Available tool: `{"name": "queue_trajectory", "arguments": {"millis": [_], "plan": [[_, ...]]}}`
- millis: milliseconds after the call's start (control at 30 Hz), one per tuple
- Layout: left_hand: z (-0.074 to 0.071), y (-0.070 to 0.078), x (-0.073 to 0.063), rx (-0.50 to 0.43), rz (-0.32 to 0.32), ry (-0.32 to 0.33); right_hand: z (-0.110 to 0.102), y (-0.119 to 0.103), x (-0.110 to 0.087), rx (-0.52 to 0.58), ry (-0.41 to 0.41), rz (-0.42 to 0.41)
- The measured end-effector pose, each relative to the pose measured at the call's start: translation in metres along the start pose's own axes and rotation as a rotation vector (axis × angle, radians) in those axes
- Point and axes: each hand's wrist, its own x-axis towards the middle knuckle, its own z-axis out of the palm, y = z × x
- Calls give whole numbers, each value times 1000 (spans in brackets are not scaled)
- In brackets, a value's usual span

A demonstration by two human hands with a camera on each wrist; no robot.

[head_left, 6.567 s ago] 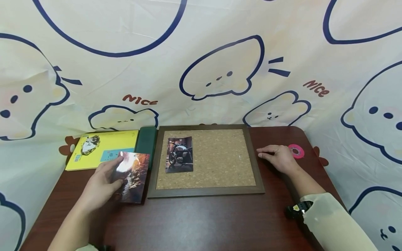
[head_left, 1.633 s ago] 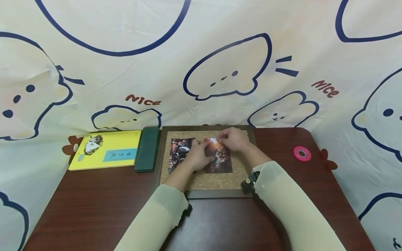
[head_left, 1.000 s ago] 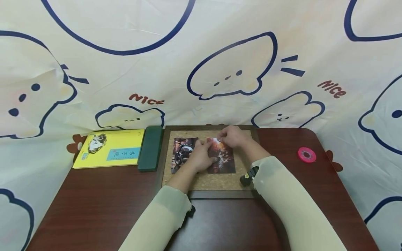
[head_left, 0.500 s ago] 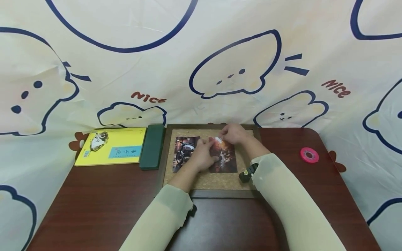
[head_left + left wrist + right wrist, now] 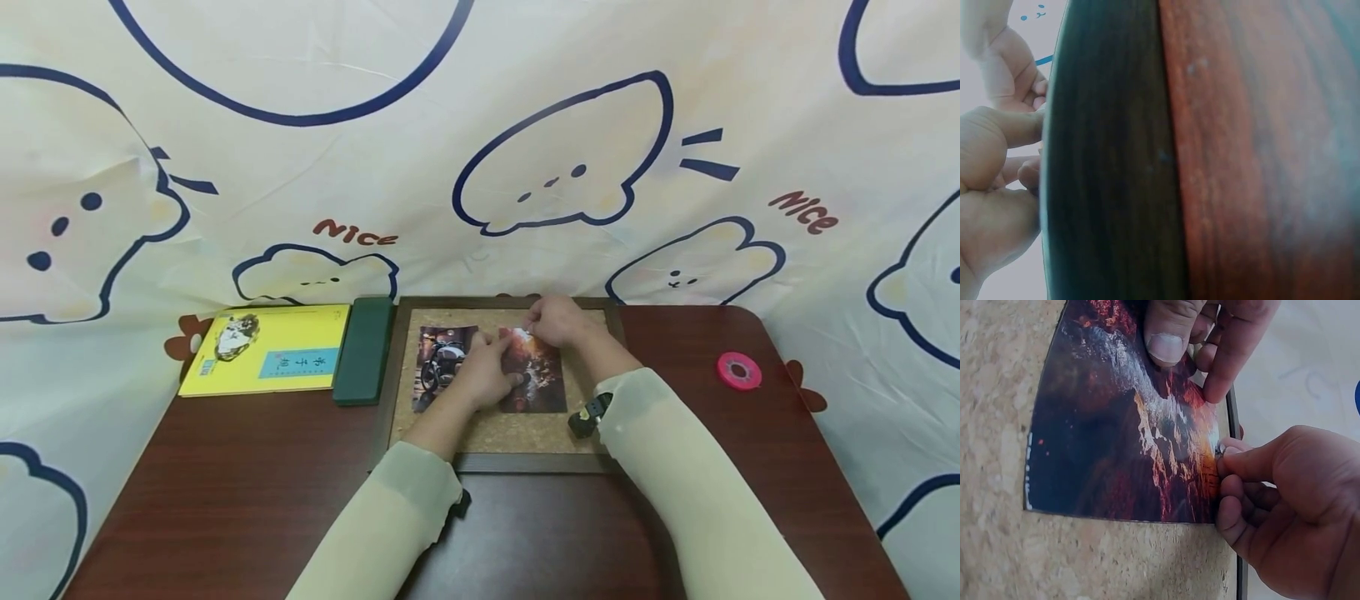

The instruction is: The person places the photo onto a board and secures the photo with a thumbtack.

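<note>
A framed cork board (image 5: 517, 437) lies on the table with two photos on it. The left photo (image 5: 431, 371) shows a motorcycle and is partly covered by my left hand. Beside it lies a dark photo with orange light (image 5: 536, 383). My left hand (image 5: 483, 375) presses this photo to the cork, thumb on its surface and index finger near its top edge. My right hand (image 5: 558, 321) pinches a tiny pale object, looking like a pin (image 5: 1220, 449), at the photo's top edge; the fingers mostly hide it. In the right wrist view the photo (image 5: 1104, 456) bows slightly.
A yellow book (image 5: 285, 333) and a dark green case (image 5: 362, 354) lie left of the board. A pink disc with a ring of small dots (image 5: 738, 371) sits on the table (image 5: 750, 442) to the right. A patterned cloth (image 5: 420, 192) hangs behind.
Over several seconds, my left hand carried the orange-lit photo from the left onto the board, and my right hand came from beside the pink disc to its top edge. Lately both hands hardly move.
</note>
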Motion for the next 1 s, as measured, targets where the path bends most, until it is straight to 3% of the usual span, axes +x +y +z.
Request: {"name": "queue_trajectory", "arguments": {"millis": [333, 667, 1000], "plan": [[-1, -1, 0, -12, 1, 9, 5, 3, 0, -2, 32, -19], [-2, -1, -1, -29, -10, 1, 12, 32, -11, 221, 67, -86], [-2, -1, -1, -33, -12, 1, 17, 45, -14, 289, 100, -89]]}}
